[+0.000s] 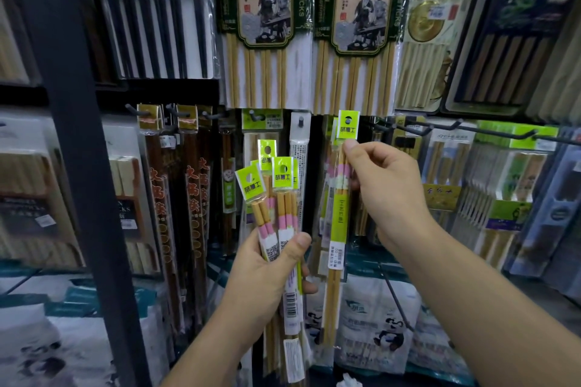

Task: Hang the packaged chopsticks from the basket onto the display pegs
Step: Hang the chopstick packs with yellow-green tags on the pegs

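My left hand (272,264) grips a bunch of several chopstick packs (276,198) with lime-green header cards, held upright in front of the lower rack. My right hand (382,185) pinches one more pack (338,229) just under its green header card (348,124). The card's hole sits at a peg, with other green-headed packs hanging just behind it. Whether the peg passes through the hole I cannot tell. The basket is out of view.
Bare black pegs (440,127) jut out to the right of my right hand. Large hot-pot chopstick packs (264,25) hang above. Dark red packs (191,192) hang at left beside a dark upright post (78,135). Panda-printed bags (380,324) lie below.
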Action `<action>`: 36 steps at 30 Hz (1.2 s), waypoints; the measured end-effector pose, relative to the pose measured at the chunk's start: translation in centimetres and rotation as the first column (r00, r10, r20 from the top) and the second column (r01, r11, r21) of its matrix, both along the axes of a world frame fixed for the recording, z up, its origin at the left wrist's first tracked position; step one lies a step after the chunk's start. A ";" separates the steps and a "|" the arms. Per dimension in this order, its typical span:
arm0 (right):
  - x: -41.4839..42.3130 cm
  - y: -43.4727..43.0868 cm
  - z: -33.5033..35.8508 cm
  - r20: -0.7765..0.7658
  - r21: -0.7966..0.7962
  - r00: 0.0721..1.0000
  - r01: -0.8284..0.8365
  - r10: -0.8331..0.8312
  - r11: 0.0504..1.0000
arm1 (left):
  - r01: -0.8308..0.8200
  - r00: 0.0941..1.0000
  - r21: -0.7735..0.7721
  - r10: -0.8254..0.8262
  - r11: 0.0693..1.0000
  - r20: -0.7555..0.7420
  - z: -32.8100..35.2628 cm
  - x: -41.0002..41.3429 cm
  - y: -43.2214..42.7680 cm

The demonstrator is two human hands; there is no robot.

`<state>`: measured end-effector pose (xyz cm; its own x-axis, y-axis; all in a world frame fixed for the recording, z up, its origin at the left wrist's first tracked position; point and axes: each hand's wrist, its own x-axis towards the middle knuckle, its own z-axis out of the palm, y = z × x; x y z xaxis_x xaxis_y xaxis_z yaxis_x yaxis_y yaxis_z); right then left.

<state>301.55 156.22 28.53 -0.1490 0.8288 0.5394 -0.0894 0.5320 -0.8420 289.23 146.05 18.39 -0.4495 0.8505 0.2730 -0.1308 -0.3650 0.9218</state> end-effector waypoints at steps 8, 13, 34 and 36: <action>-0.2 1.0 -0.9 0.036 -0.031 0.999 0.031 -0.030 0.999 | 0.010 1.000 0.013 -0.010 1.000 -0.003 0.0 -0.2 0.0; 0.3 1.0 -1.8 0.099 0.016 0.985 0.143 -0.144 0.990 | 0.020 1.000 -0.006 -0.020 1.000 -0.013 -0.2 -0.5 -0.1; 0.3 -2.5 -2.5 0.089 -0.096 0.979 -0.174 0.183 0.980 | -0.019 0.998 0.092 0.025 0.996 -0.064 0.4 0.1 -0.3; 0.4 -2.2 -2.0 0.051 -0.103 0.983 -0.171 0.177 0.980 | -0.031 0.996 0.087 0.038 0.996 -0.078 0.3 0.0 -0.2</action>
<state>301.97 153.97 26.48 -0.3248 0.8358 0.4426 -0.1211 0.4274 -0.8959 289.27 145.85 18.67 -0.4519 0.8072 0.3798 -0.0446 -0.4457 0.8941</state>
